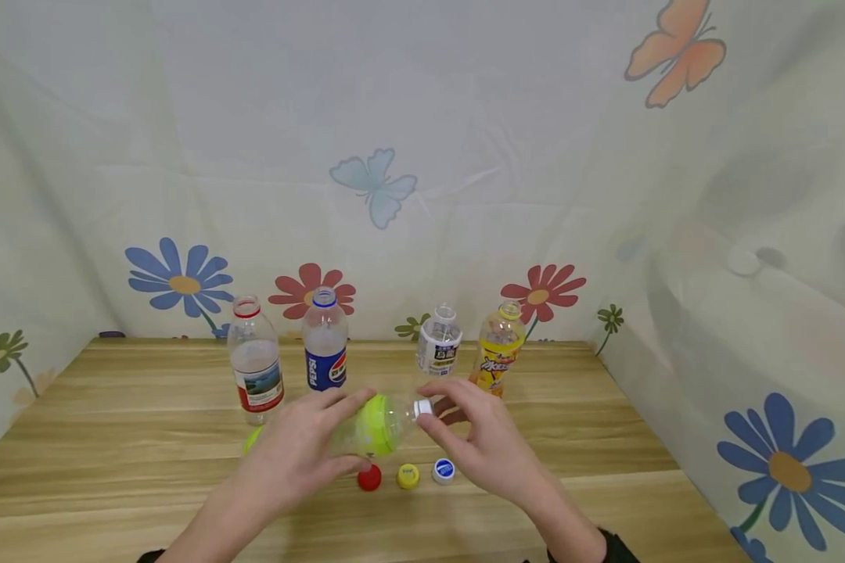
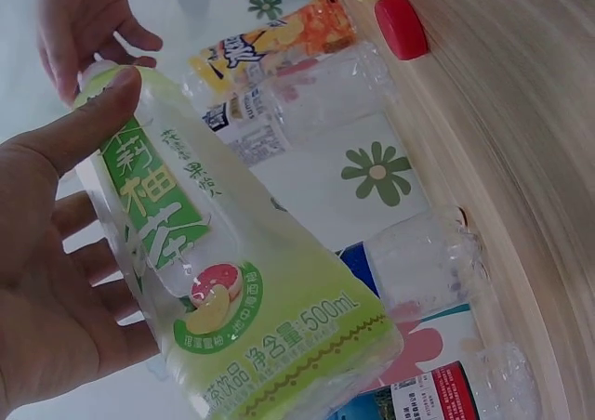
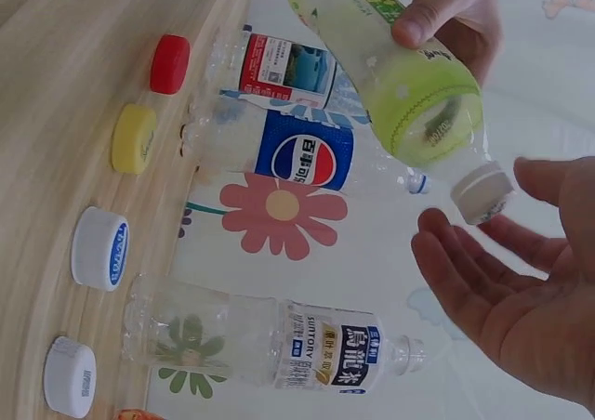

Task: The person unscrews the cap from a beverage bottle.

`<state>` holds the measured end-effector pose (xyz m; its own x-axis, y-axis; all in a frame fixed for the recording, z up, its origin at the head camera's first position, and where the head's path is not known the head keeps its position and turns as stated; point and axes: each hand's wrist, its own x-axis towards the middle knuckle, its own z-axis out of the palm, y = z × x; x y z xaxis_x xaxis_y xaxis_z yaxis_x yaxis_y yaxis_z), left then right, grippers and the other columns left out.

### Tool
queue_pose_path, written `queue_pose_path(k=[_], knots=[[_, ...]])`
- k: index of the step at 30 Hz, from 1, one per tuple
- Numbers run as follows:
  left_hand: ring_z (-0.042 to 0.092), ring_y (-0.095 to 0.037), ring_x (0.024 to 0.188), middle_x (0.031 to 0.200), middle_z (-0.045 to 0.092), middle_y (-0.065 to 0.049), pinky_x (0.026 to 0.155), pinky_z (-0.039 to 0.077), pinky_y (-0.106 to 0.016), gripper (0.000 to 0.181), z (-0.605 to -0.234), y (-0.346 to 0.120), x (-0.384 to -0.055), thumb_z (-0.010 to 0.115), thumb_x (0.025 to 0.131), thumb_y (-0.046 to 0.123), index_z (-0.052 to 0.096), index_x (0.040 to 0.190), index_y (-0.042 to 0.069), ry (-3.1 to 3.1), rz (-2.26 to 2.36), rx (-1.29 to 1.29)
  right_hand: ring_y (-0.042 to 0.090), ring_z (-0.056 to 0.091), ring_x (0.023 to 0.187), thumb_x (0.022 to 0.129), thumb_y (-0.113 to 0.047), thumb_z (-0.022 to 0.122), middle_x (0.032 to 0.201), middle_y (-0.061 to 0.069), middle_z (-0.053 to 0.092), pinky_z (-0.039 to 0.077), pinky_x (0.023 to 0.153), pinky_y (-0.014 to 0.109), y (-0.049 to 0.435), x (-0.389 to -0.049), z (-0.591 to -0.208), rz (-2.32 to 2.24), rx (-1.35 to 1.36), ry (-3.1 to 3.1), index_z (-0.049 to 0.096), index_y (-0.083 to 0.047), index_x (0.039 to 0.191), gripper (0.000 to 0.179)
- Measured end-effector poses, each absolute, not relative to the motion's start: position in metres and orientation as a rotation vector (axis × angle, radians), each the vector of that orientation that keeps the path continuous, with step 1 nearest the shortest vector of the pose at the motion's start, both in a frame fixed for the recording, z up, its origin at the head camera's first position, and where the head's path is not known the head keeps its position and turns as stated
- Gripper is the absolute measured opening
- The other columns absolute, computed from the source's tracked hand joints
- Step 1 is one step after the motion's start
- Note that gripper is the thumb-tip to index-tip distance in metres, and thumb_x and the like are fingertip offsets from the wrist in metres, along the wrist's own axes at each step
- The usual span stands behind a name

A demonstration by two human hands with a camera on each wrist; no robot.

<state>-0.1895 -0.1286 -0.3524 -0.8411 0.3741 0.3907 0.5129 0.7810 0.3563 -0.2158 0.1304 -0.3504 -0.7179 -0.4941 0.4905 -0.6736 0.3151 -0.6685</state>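
A green-labelled tea bottle [image 2: 214, 243] lies tilted in mid-air, its neck toward the right, with a white cap [image 3: 483, 193] on its mouth. My left hand [image 1: 299, 446] grips the bottle round its body, thumb across the label in the left wrist view. At the capped end is my right hand [image 1: 482, 430]. In the right wrist view, its thumb and fingers are spread about the cap, the fingertips apart from each other; whether the thumb touches the cap I cannot tell.
Uncapped bottles stand behind: red-labelled [image 1: 257, 375], Pepsi [image 1: 326, 352], oolong tea [image 1: 440, 344] and yellow-labelled [image 1: 498, 356]. Nearer lie a red cap [image 1: 369, 478], a yellow cap [image 1: 408, 476], a blue-topped white cap [image 1: 444, 471] and a plain white cap [image 3: 70, 377]. A patterned cloth backs the wooden table [image 1: 148, 407].
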Motion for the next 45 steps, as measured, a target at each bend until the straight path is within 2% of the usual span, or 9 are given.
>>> queue_pose_path(k=[4, 9, 21, 27, 35, 45], knots=[[0.067, -0.024, 0.107, 0.122, 0.069, -0.001, 0.091, 0.058, -0.045, 0.076, -0.3528, -0.1268, -0.1894, 0.098, 0.07, 0.03, 0.065, 0.138, 0.021, -2.683, -0.642, -0.663, 0.012, 0.066, 0.088, 0.102, -0.024, 0.067, 0.102, -0.008, 0.067, 0.061, 0.074, 0.031, 0.1304, -0.2158, -0.3505, 1.321, 0.976, -2.45, 0.068, -0.015, 0.119, 0.019], [0.067, -0.025, 0.11, 0.124, 0.069, -0.001, 0.093, 0.057, -0.046, 0.077, -0.3525, -0.1258, -0.189, 0.098, 0.07, 0.03, 0.065, 0.139, 0.022, -2.686, -0.631, -0.65, 0.012, 0.065, 0.081, 0.102, -0.024, 0.067, 0.094, -0.009, 0.067, 0.06, 0.072, 0.029, 0.1313, -0.216, -0.3504, 1.333, 0.973, -2.461, 0.07, -0.014, 0.117, 0.018], [0.067, -0.026, 0.111, 0.125, 0.069, -0.001, 0.095, 0.056, -0.048, 0.077, -0.3538, -0.1252, -0.1896, 0.098, 0.069, 0.029, 0.065, 0.139, 0.021, -2.665, -0.622, -0.647, 0.015, 0.066, 0.081, 0.1, -0.015, 0.069, 0.095, -0.006, 0.067, 0.061, 0.071, 0.034, 0.13, -0.2147, -0.349, 1.441, 0.933, -2.458, 0.07, -0.012, 0.117, 0.017], [0.067, -0.027, 0.112, 0.126, 0.069, -0.002, 0.096, 0.055, -0.048, 0.077, -0.3539, -0.1257, -0.1895, 0.098, 0.07, 0.028, 0.065, 0.139, 0.02, -2.664, -0.623, -0.649, 0.016, 0.065, 0.082, 0.099, -0.014, 0.07, 0.096, -0.003, 0.067, 0.061, 0.072, 0.03, 0.1304, -0.216, -0.351, 1.447, 0.951, -2.44, 0.07, -0.013, 0.116, 0.017], [0.067, -0.028, 0.112, 0.128, 0.068, -0.004, 0.096, 0.055, -0.049, 0.077, -0.3539, -0.126, -0.1898, 0.098, 0.069, 0.027, 0.065, 0.138, 0.019, -2.666, -0.619, -0.65, 0.019, 0.065, 0.09, 0.099, -0.012, 0.07, 0.105, 0.001, 0.067, 0.061, 0.078, 0.032, 0.1299, -0.2165, -0.3516, 1.493, 0.992, -2.427, 0.069, -0.008, 0.119, 0.02], [0.067, -0.026, 0.111, 0.126, 0.069, -0.002, 0.095, 0.055, -0.049, 0.077, -0.3541, -0.126, -0.19, 0.097, 0.07, 0.028, 0.065, 0.139, 0.02, -2.679, -0.611, -0.658, 0.02, 0.065, 0.095, 0.099, -0.009, 0.069, 0.109, 0.002, 0.066, 0.06, 0.082, 0.03, 0.1311, -0.2163, -0.3514, 1.48, 1.065, -2.417, 0.066, -0.008, 0.119, 0.02]])
